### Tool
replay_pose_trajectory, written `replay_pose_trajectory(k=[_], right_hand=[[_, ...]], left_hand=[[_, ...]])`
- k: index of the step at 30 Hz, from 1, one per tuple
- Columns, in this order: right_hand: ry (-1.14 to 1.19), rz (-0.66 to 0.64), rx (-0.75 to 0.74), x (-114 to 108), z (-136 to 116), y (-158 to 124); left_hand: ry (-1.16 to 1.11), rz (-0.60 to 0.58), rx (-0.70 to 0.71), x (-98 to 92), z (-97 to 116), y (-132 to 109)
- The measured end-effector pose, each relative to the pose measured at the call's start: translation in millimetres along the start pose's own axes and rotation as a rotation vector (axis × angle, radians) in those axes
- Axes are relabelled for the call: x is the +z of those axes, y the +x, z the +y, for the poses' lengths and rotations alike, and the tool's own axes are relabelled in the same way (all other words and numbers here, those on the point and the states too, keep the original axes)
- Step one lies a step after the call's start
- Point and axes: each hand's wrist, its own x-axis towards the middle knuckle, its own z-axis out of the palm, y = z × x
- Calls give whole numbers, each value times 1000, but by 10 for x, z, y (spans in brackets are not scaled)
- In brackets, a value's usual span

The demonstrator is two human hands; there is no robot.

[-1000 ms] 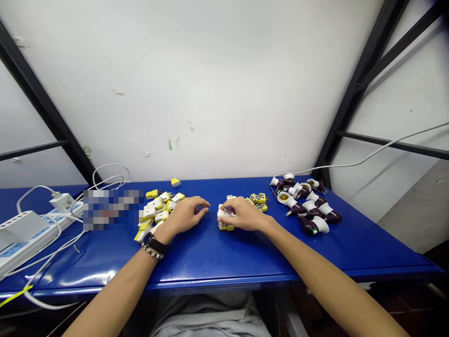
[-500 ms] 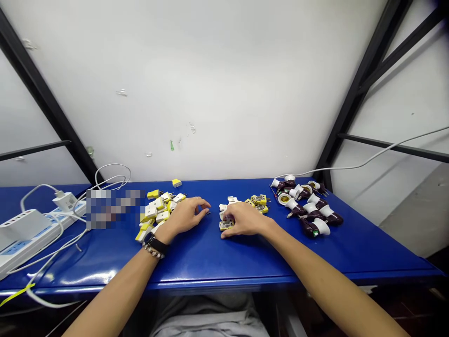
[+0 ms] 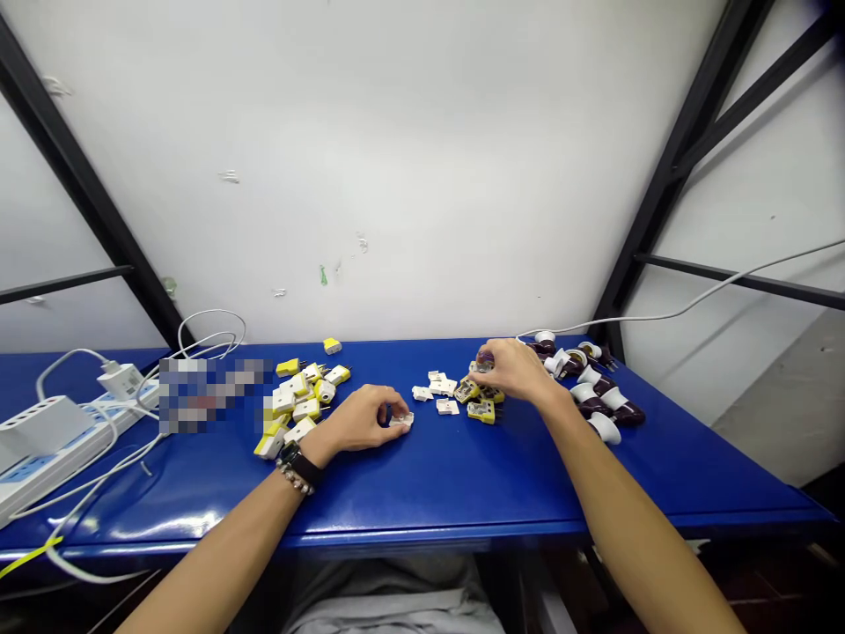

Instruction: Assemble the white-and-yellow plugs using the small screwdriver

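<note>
My left hand (image 3: pixel 371 417) is closed in a pinch on a white plug cover (image 3: pixel 402 420) just above the blue table. To the right, my right hand (image 3: pixel 513 370) reaches over a small pile of open yellow plug halves (image 3: pixel 481 411) with metal parts inside. Its fingers are curled together; what is between them is too small and partly hidden to name. Several loose white plug covers (image 3: pixel 441 386) lie between the two hands. Beside my left wrist is a heap of white-and-yellow plugs (image 3: pixel 290 401).
Purple lamp holders with white sockets (image 3: pixel 620 403) are heaped at the right, partly behind my right hand. A white power strip (image 3: pixel 72 445) with cables runs along the left of the blue table (image 3: pixel 449 493). One yellow plug (image 3: pixel 332 345) lies near the back wall.
My right hand has moved right and back, from the loose covers to the yellow halves, and an open half now lies at the pile's front. My left hand has shifted slightly right, with a white cover now showing.
</note>
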Motion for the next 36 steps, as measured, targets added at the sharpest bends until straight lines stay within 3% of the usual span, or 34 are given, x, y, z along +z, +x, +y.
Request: replay_pose_trajectory(k=[3, 7, 12, 14, 17, 20, 24, 29, 33, 36], right_hand=[[-20, -78, 62, 5, 126, 18], [9, -126, 49, 41, 87, 5], [93, -70, 19, -20, -17, -30], [150, -48, 0, -51, -46, -38], [216, 7, -15, -59, -77, -42], [243, 45, -25, -24, -91, -38], [274, 62, -61, 36, -109, -28], [363, 208, -95, 43, -174, -36], [513, 392, -124, 4, -269, -81], [728, 406, -110, 5, -374, -119]], left_hand=[[-15, 8, 25, 93, 32, 44], [52, 5, 63, 176, 61, 80], [194, 81, 71, 60, -11, 58], [343, 185, -13, -95, -84, 19], [633, 315, -298, -367, -191, -81], [732, 231, -539, -541, -241, -185], [671, 120, -594, -577, -233, -248], [584, 231, -585, -649, -236, -261], [218, 437, -442, -596, -132, -280], [-106, 388, -325, -326, 67, -304]])
